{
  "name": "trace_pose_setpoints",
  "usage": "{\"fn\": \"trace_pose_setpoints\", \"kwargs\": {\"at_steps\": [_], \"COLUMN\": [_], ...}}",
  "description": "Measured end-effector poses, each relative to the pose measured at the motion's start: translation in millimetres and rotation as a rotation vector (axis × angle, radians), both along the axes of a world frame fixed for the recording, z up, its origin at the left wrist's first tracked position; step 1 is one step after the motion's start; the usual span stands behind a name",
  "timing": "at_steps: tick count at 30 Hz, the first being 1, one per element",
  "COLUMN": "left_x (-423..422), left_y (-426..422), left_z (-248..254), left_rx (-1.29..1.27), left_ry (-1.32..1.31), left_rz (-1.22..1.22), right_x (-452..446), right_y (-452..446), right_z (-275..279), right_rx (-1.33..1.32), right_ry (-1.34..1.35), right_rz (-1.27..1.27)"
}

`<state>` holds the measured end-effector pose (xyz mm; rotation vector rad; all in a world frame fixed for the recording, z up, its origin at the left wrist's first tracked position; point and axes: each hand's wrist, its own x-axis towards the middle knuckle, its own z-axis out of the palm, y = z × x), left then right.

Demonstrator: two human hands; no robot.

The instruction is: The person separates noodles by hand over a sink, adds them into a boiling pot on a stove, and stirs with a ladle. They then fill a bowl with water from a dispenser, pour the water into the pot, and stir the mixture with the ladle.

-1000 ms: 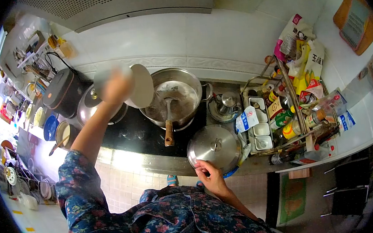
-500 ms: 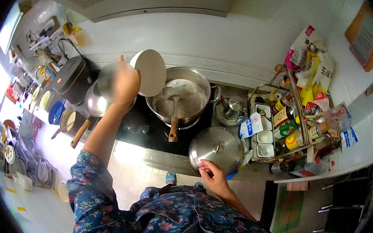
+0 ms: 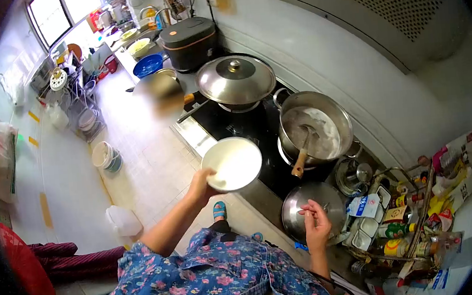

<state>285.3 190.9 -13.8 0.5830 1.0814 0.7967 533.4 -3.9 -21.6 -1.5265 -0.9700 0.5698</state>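
My left hand (image 3: 199, 188) grips the rim of a white bowl (image 3: 234, 163), held mouth up in front of the stove. The bowl's inside looks pale, with no clear contents. My right hand (image 3: 316, 222) is over a flat steel lid (image 3: 298, 212) at the stove's right end; its fingers are curled together, and nothing shows in them. On the burner stands a steel pot (image 3: 341, 120) with cloudy liquid and white foam. A ladle (image 3: 300, 163) with a wooden handle leans inside it, handle over the near rim.
A wok under a domed lid (image 3: 236, 80) occupies the other burner. Behind it are a black rice cooker (image 3: 188, 42) and a blue bowl (image 3: 148, 66). Bottles and a white spice box (image 3: 362, 240) crowd the right. The range hood (image 3: 358, 7) overhangs the stove.
My left hand has brought the bowl from beside the pot, where it was tipped on its side, toward me and turned it upright. My view has swung left. My right hand stays near the lid.
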Motion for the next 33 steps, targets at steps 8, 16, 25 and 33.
{"fn": "trace_pose_setpoints", "kwargs": {"at_steps": [8, 16, 25, 33], "left_x": [-97, -143, -135, -115], "left_y": [72, 233, 367, 408], "left_z": [-112, -168, -205, -216], "left_rx": [0.047, 0.092, 0.167, 0.102], "left_ry": [0.352, 0.28, 0.329, 0.4], "left_rz": [0.232, 0.341, 0.154, 0.122], "right_x": [-29, -96, -156, -121], "right_y": [41, 120, 189, 167], "right_z": [44, 60, 70, 80], "right_rx": [0.193, 0.155, -0.053, -0.301], "right_ry": [-0.449, -0.685, -0.701, -0.869], "right_rz": [-0.11, -0.285, -0.458, -0.63]}}
